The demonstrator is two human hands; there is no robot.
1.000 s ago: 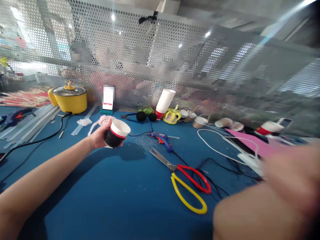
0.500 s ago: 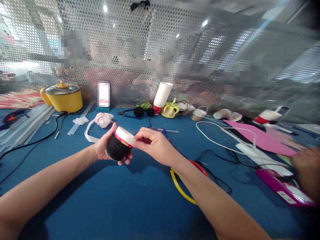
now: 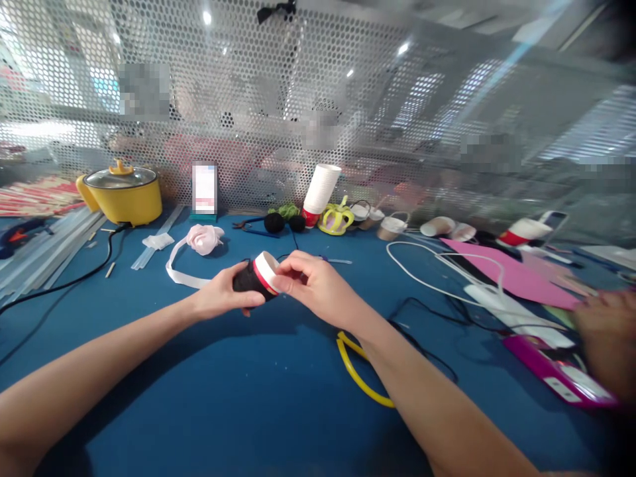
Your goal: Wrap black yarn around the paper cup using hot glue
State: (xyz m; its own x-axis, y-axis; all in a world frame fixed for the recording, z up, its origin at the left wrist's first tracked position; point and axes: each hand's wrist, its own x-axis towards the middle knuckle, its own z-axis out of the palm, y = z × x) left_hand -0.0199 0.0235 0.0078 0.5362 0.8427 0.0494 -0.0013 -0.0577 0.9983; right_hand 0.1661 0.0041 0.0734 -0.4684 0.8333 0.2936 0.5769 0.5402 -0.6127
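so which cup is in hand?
The black paper cup with red band and white rim, in the left hand; the other cups sit farther back, unheld.

One view, folks, and it rides on the wearer's head, facing forward and down across the blue bench (image 3: 238, 411)! The left forearm (image 3: 109, 354) and right forearm (image 3: 422, 384) enter from the lower corners, close to the lens, with the cup (image 3: 259, 275) near mid-frame. It's a wide sweep, yellow pot (image 3: 132, 202) at left, pink sheet (image 3: 489, 265) at right, and a mesh screen (image 3: 258, 99) across the far side!
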